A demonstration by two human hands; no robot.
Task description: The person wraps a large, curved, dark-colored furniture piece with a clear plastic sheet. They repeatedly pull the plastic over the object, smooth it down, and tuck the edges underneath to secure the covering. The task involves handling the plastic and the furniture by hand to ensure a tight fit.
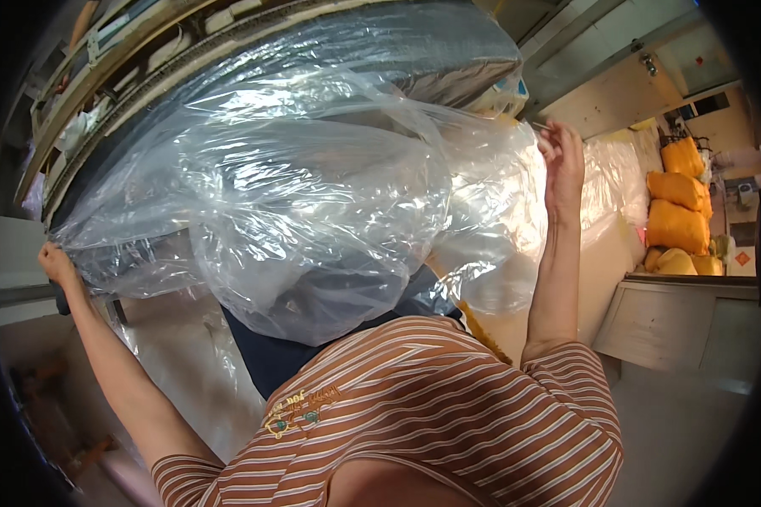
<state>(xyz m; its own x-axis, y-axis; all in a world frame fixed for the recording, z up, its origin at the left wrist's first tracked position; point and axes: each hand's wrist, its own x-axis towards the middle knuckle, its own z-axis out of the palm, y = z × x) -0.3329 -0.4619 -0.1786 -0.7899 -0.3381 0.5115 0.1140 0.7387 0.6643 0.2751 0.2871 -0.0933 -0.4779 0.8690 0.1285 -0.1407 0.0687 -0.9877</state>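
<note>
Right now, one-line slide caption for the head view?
Left hand grips clear plastic at its left end; right hand is raised near its right, orange bundles farther right.

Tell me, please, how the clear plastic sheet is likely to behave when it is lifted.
The clear plastic sheet will probably be floppy, as it crumples into loose folds beside the left hand. It is likely light for its size, being see-through and apparently thin. Its glossy surface may make it slippery.
</note>
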